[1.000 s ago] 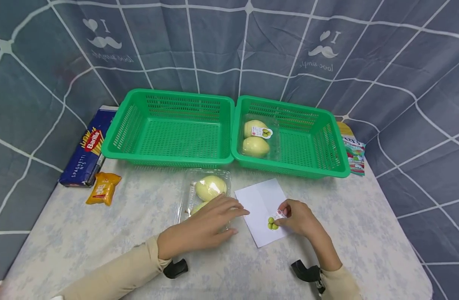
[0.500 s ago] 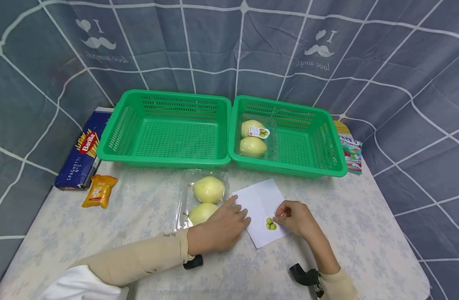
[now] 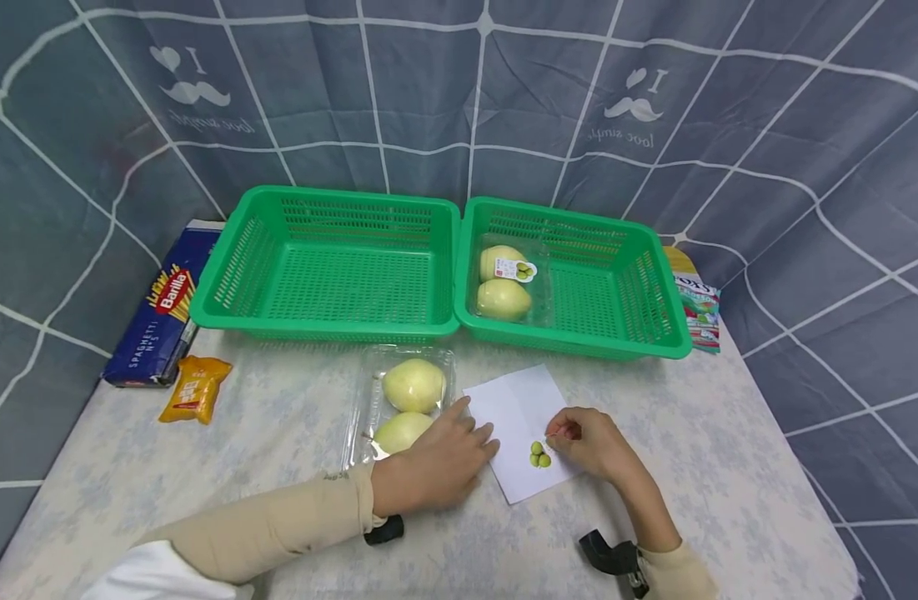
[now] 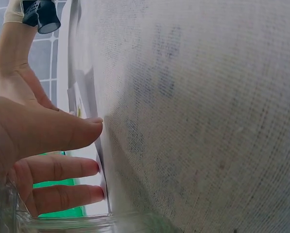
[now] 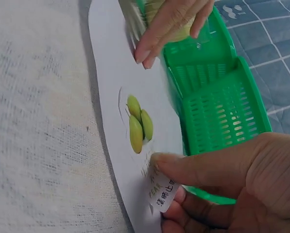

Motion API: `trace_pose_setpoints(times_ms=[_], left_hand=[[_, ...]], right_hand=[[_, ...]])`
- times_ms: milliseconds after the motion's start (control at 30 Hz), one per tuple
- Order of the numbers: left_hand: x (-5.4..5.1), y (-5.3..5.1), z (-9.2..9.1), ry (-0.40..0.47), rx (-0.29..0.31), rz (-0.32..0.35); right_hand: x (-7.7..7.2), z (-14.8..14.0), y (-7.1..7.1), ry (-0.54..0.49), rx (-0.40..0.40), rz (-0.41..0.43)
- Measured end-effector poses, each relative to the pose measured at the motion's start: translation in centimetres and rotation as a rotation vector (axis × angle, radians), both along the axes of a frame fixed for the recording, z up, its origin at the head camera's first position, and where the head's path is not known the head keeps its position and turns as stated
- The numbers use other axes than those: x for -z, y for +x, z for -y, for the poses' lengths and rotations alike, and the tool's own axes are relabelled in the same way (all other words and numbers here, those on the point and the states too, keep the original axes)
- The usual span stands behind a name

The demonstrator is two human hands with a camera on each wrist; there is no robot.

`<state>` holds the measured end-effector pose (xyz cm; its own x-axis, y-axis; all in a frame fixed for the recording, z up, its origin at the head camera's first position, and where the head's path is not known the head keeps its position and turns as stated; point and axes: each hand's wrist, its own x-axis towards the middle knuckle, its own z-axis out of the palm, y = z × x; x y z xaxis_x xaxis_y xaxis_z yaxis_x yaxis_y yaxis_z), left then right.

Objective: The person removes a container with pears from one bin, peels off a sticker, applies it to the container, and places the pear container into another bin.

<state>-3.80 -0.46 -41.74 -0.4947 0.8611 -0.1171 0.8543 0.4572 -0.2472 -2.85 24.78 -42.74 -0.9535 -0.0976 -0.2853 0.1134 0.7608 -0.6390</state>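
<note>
My right hand [image 3: 595,443] pinches the edge of a pear label sticker [image 5: 162,192] between thumb and fingertips. The label, printed with green pears and handwriting, lies over a white paper sheet [image 3: 513,408]; in the right wrist view its held corner is lifted. My left hand [image 3: 442,463] touches the left edge of the sheet with outstretched fingertips. In the left wrist view its thumb [image 4: 69,128] stands apart from the other fingers. Beside this hand, a clear plastic box [image 3: 363,417] holds two pears, the lower one partly covered by the hand.
Two green baskets [image 3: 327,327] stand side by side at the back. The right one holds a labelled pack of pears [image 3: 504,298]. A spaghetti box [image 3: 154,321] and an orange packet [image 3: 196,389] lie at left; a colourful bag [image 3: 697,300] is at right.
My left hand has moved from over the pear box to the paper's left edge, uncovering more of the pears. My right hand still pinches the sticker in nearly the same spot.
</note>
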Motion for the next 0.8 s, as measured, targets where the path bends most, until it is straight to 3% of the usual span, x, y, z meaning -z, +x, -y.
trace_pose_setpoints(times_ms=[500,800], left_hand=[[-0.4,0.2,0.1,-0.01,0.005,-0.013],[-0.2,0.0,0.1,0.053,0.015,-0.02]], right_hand=[[0.0,-1.2,0.2,-0.138,-0.015,0.041],[-0.8,-1.0,0.5,-0.067,-0.039,0.004]])
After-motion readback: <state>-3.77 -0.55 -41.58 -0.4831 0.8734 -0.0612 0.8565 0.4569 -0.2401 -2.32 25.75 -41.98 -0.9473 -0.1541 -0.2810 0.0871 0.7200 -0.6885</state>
